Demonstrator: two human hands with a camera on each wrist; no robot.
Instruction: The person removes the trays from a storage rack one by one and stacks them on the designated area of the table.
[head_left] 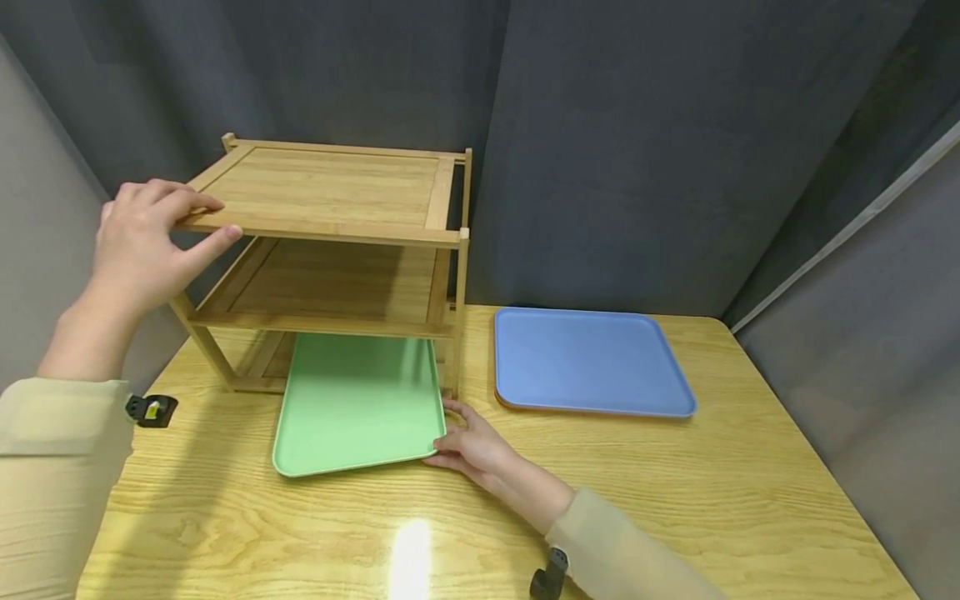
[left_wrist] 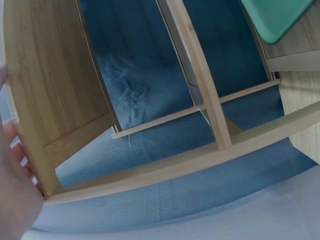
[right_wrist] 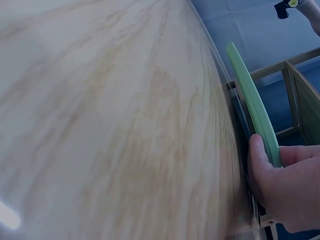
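The left hand point(head_left: 142, 246) grips the wooden rack's point(head_left: 330, 250) top shelf. The right hand point(head_left: 472, 450) pinches the green tray's point(head_left: 356, 400) corner, half under the rack. Next, I think, it needs a straight, flat slide.

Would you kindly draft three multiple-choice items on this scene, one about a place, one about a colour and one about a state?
1. Where does the green tray lie?
A. On the rack's top shelf
B. On the table, part way under the wooden rack
C. On the blue tray

2. What colour is the tray right of the rack?
A. Blue
B. Red
C. Yellow

3. What is the left hand doing?
A. Lying flat on the table
B. Lifting the blue tray
C. Gripping the rack's top shelf at its front left corner

Key: 1 B, its far end sits beneath the lowest shelf; 2 A, the head view shows it blue; 3 C, fingers above and thumb below the edge.
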